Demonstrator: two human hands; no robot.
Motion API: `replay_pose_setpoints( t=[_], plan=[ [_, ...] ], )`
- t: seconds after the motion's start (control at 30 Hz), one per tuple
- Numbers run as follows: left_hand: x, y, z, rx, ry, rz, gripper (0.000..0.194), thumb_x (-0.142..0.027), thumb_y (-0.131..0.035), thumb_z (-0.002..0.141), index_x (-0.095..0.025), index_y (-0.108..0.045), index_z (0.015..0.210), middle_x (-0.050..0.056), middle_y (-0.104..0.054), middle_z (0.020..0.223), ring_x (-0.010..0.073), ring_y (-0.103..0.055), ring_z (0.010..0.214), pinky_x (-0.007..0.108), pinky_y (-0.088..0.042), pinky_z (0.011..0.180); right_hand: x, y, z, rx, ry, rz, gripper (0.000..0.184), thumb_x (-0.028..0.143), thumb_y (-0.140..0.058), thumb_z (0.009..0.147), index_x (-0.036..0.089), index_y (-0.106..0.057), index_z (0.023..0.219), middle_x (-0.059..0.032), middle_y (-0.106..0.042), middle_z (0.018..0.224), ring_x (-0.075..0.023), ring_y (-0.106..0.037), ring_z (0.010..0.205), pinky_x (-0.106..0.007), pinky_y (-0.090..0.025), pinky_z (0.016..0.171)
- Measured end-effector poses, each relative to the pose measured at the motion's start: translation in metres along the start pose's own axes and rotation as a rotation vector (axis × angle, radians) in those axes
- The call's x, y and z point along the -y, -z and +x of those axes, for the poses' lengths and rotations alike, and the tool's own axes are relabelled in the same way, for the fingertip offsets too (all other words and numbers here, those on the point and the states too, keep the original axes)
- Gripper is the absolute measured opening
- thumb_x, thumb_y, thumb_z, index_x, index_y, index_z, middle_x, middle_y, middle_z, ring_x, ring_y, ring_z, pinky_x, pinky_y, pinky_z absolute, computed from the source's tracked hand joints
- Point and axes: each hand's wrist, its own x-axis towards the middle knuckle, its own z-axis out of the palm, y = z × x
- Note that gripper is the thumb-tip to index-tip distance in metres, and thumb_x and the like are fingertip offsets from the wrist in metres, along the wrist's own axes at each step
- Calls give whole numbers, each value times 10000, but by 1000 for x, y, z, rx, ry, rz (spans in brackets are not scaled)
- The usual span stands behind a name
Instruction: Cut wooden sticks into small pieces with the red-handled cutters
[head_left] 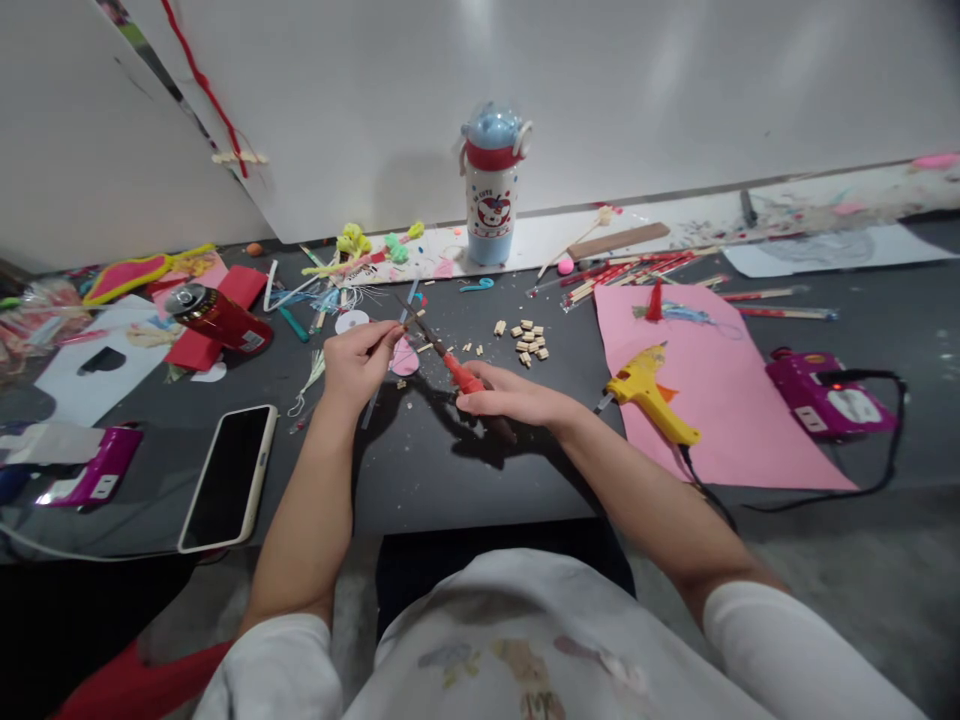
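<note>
Red-handled tool (463, 374), gripped by right fingers (486, 402), near left fingers (384, 336) (pinched together, hold unclear)

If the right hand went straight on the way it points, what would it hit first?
Straight on from the right hand, probably the left hand. A pink oval piece lies along that line too, but seems lower, on the table; depth is unclear.

Dark grey table (435, 500): 1 phone (230, 480) (screen black), pink sheet (727, 420), small pale pieces (523, 346).
</note>
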Motion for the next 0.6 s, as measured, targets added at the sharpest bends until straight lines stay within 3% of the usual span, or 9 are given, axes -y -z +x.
replay_pose_setpoints(
  t=[0.17,0.33,0.6],
  plan=[
    [-6,4,0,0,61,-26,275,-384,-556,840,-168,-727,827,13,-638,590,103,-554,535,214,-421,556,4,-6,-1,-243,36,-327,474,573,-618,722,191,-440,939,25,-519,750,-105,-487,595,-240,-389,528],
    [-13,8,2,36,185,-90,253,-345,-552,815,-163,-721,768,2,-596,529,95,-505,476,214,-396,499,2,-9,1,-402,107,-576,584,539,-645,688,165,-443,1088,-58,-565,951,-184,-554,811,-315,-431,711],
    [-11,15,5,260,469,-473,249,-397,-606,780,-169,-695,739,-15,-482,448,45,-290,347,202,-188,346,-2,-9,3,-445,170,-674,601,518,-637,697,139,-445,1123,-96,-562,1006,-216,-561,883,-344,-448,769]
  ],
)
